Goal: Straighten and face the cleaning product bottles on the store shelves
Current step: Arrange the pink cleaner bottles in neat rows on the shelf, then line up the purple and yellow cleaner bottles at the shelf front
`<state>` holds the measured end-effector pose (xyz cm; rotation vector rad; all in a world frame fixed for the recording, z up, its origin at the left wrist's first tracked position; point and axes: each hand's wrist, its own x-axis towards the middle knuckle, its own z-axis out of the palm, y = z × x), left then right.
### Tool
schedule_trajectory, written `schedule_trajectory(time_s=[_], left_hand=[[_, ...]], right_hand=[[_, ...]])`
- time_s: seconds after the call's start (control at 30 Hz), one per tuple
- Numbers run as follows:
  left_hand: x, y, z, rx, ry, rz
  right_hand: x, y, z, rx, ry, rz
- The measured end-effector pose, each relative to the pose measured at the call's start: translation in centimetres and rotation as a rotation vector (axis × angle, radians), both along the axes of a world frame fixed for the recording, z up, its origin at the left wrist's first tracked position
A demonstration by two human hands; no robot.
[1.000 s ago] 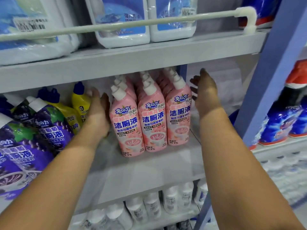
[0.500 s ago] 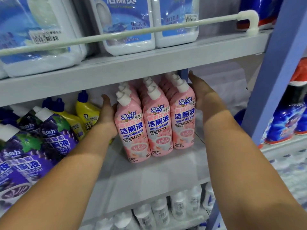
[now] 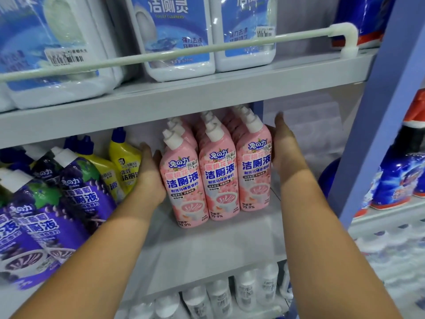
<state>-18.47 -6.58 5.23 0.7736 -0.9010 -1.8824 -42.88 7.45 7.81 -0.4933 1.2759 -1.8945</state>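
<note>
Pink bottles [image 3: 219, 178] — hands [image 3: 149, 171] flank both edges

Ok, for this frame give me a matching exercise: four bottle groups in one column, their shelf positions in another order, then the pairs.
Things:
1. pink bottles
2. purple bottles
3. yellow bottles
4. white bottles

Places:
A. upper shelf, behind the rail
B. far left of the middle shelf, leaning
C. between the two hands
D. just left of the left hand

Pairs: 1-C, 2-B, 3-D, 4-A. The right hand presses the pink group's right side.
</note>
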Motion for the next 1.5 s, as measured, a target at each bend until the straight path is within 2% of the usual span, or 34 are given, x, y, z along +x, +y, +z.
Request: schedule_trajectory(time_s=[0.1, 0.2, 0.77, 0.9, 1.03, 1.13, 1.37, 1.5], left_hand=[[0.3, 3.5, -2.1, -0.100, -0.050, 0.005], [-0.2, 4.7, -3.3, -0.143, -0.108, 0.027], [-1.1, 6.0, -2.9, -0.171, -0.146, 0.095], [0.3, 6.9, -4.0, -0.295, -0.263, 0.244], [1.8, 8.9, -6.1, -0.530, -0.402, 0.430], [2.0, 9.4, -6.9, -0.642, -0.517, 0.429], [2.4, 9.2, -6.4, -0.635, -0.586, 0.364], [5.1, 10.7, -6.6, -0.562, -0.594, 0.413]], right_hand=[[1.8, 1.6, -3.7, 0.002, 0.155, -0.147], [2.9, 1.9, -5.9, 0.005, 0.130, -0.217], [3.9, 2.9, -6.5, 0.088, 0.243, -0.261], [4.8, 3.9, -8.3, -0.006, 0.401, -0.254], [5.7, 4.9, -10.4, 0.003, 0.534, -0.277], [5.6, 4.9, -10.3, 0.055, 0.612, -0.338], [5.5, 5.3, -10.4, 0.109, 0.677, -0.342], [9.1, 7.1, -9.9, 0.100, 0.581, -0.441]])
